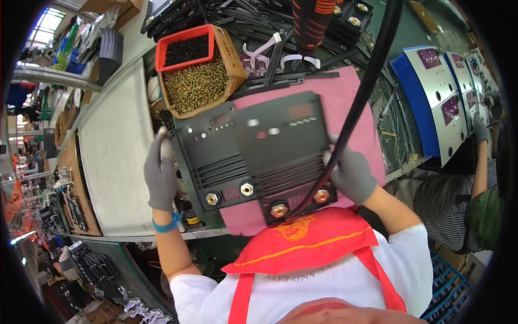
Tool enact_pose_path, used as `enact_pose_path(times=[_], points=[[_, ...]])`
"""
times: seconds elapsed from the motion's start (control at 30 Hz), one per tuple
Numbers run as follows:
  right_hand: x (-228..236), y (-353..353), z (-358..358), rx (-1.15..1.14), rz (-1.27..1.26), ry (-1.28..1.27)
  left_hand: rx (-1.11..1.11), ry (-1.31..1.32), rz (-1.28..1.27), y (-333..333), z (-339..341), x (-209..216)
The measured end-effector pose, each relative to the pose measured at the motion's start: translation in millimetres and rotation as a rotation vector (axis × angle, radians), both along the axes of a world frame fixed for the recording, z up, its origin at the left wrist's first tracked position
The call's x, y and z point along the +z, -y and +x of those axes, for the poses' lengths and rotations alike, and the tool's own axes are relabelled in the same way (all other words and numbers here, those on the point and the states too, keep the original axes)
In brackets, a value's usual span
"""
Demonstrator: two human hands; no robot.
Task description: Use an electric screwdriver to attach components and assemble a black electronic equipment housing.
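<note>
My left hand (pixel 161 175), in a grey glove, is open with its fingers stretched out beside the left edge of a black vented panel (pixel 213 156). That panel lies on the bench and carries two brass-coloured connectors with hex nuts at its near end. My right hand (pixel 352 171), also gloved, grips the right edge of a second black panel (pixel 288 146), whose upper part is blurred by motion. This second panel overlaps the pink mat (pixel 359 121) and meets the first panel along its left side. Its two connectors sit close to my red apron. A thick black cable (pixel 360 105) crosses in front of it.
A wooden box (pixel 229 62) holds brass fittings and a red tray (pixel 158 56) of small black parts. An orange-and-black power screwdriver (pixel 312 27) hangs above piled black strips. At right, a co-worker's gloved hand (pixel 479 128) is at silvery panels (pixel 440 102). A pale board (pixel 116 156) lies left.
</note>
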State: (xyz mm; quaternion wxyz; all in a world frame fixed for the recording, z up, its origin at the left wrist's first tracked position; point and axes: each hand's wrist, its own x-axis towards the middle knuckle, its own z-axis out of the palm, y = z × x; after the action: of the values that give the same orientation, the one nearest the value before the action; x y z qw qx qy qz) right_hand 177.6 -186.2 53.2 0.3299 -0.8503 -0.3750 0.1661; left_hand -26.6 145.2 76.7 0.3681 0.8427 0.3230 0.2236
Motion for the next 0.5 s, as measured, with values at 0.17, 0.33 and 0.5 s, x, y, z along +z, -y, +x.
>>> enact_pose_path(times=[0.17, 0.33, 0.5], points=[[-27, -93, -33, 0.155, 0.115, -0.024, 0.104, -0.172, -0.555, 33, -55, -14], [-32, -132, -47, 0.150, 0.094, -0.198, 0.152, -0.140, -0.699, 58, -67, -30], [-30, -133, -45, 0.211, 0.046, -0.266, 0.096, -0.210, -0.233, 70, -65, -47]])
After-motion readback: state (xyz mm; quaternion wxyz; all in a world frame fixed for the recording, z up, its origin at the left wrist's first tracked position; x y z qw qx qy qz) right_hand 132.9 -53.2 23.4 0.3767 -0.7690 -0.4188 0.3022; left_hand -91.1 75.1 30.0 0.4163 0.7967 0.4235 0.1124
